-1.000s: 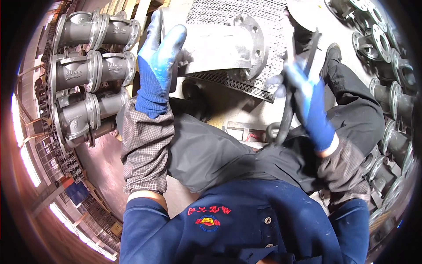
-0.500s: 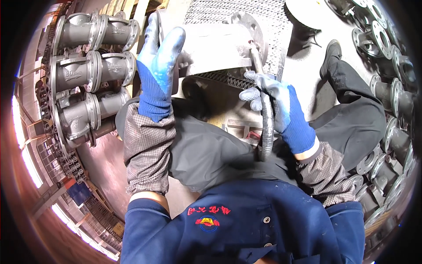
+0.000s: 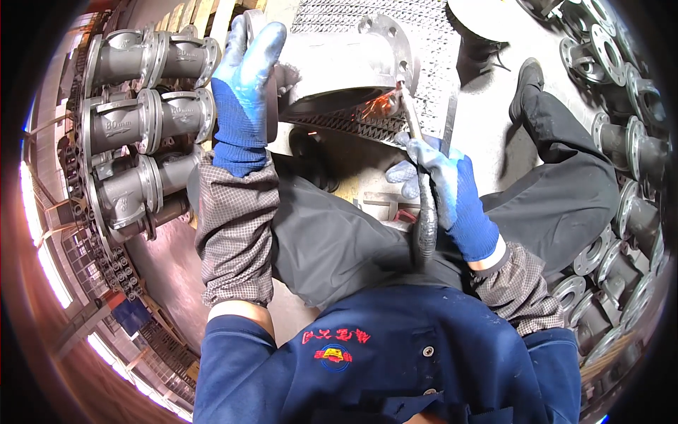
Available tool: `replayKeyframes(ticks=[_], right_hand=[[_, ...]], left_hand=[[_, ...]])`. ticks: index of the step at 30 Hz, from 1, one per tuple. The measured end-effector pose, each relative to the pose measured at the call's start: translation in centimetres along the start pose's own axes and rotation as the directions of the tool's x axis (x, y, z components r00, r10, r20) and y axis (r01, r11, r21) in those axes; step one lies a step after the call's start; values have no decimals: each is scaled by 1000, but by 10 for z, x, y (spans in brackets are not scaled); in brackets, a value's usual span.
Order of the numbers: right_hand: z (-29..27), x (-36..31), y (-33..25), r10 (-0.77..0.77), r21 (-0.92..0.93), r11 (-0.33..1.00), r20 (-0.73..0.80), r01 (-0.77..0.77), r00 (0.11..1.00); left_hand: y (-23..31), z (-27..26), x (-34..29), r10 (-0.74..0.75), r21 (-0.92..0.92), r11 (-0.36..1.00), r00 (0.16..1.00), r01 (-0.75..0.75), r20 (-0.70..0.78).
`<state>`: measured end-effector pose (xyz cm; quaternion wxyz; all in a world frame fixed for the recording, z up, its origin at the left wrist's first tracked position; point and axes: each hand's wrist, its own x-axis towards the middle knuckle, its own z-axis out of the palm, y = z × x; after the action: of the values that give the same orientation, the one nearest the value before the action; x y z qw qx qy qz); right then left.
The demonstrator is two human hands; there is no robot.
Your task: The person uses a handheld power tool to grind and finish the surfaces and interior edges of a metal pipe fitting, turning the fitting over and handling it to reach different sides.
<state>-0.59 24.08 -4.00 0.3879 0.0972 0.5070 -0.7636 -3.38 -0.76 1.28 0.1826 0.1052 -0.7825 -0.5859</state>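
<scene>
A grey cast flanged valve body, brightly lit, lies on the metal grating bench in front of me. My left hand, in a blue and white coated glove, grips its left flange, thumb and fingers on either side of the rim. In my gloved right hand is a slim grinding tool with a thick cable trailing toward my lap. The tool's tip touches the casting beside the right flange. Orange sparks fly there. A dark opening in the casting faces me.
Stacked flanged valve bodies stand on the left. More flanged castings line the right side. The grating bench extends beyond the workpiece, with a round pale disc at its far right. My legs straddle the space before the bench.
The valve body has rolled, so a dark opening shows at its near side. Sparks have appeared at the tool's tip. My left hand has shifted slightly left.
</scene>
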Motion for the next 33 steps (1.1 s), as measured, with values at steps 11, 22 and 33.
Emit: replayKeyframes(ticks=[11, 22, 33], right_hand=[[-1, 8, 13, -86, -9, 996, -2, 86, 996], [3, 8, -5, 23, 48, 999, -24, -21, 999], [7, 9, -11, 74, 51, 996, -86, -70, 994]], left_hand=[[-14, -19, 19, 506, 559, 626, 828, -544, 241], [-8, -12, 7, 221, 289, 927, 970, -240, 97], [-18, -16, 11, 503, 541, 655, 838, -528, 209]])
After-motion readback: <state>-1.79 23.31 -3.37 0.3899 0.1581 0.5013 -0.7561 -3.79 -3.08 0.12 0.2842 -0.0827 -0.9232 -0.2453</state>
